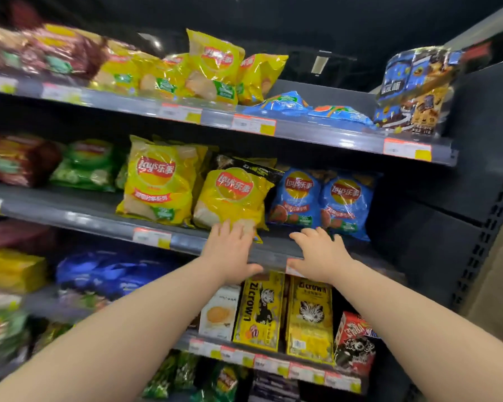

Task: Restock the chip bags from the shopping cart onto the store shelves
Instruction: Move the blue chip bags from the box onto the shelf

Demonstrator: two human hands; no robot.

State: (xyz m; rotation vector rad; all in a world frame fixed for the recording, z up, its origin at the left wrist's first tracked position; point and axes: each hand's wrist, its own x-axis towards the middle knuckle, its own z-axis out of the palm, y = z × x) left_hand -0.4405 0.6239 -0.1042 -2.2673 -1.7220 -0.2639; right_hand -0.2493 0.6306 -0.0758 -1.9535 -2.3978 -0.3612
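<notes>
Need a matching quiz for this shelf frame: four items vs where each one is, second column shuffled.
1 left hand
2 blue Lay's bags
3 yellow Zicrown boxes
4 dark cookie pack

A top shelf, far right
B shelf under the middle one
C touching the bottom of a yellow Lay's bag
D middle shelf, right end of the row

Pairs: 1-C, 2-D, 3-B, 4-A

Grey shelf (pixel 79 207) with chip bags (pixel 160 184)
</notes>
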